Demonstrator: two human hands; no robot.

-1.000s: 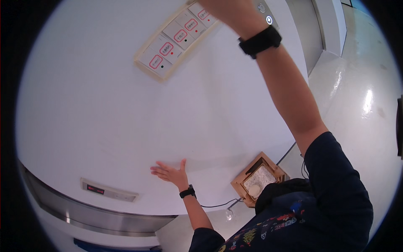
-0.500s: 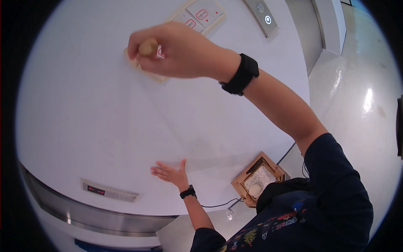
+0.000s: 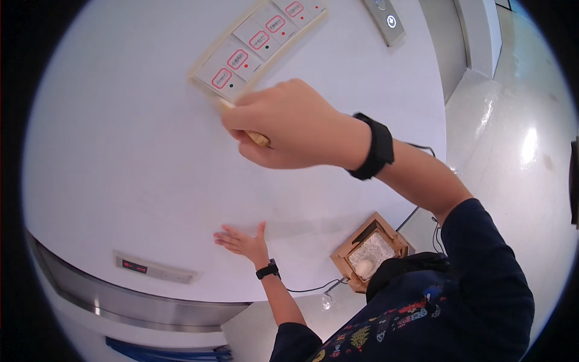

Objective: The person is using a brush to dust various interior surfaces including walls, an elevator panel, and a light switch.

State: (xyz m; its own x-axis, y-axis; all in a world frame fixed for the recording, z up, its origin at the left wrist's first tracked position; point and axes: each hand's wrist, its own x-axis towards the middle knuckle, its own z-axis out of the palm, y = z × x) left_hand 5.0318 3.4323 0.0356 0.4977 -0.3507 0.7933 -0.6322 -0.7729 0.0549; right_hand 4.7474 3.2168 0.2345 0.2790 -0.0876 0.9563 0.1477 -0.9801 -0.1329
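Observation:
My right hand [image 3: 289,127] is closed around a wooden-handled tool [image 3: 259,139]. The handle's butt shows below my fingers, and a pale end comes out beyond my knuckles, just under the lower edge of a switch panel [image 3: 196,75]. Most of the tool is hidden in my grip, and I cannot tell whether its far end touches the panel or wall. My left hand [image 3: 244,243] is empty, fingers spread, in front of the white wall [image 3: 132,175]; contact with it is unclear.
A steel button plate [image 3: 386,24] sits on the wall beside the switch panel. An indicator strip [image 3: 169,276] with red arrows is at lower left. A brown box [image 3: 347,252] with speckled contents and a pale round object [image 3: 364,268] stands by my torso. Dark cables [image 3: 437,235] trail nearby.
My right hand has dropped and shifted right with the tool, turning so its knuckles face up. The switch panel it partly covered now shows. My left hand has barely moved.

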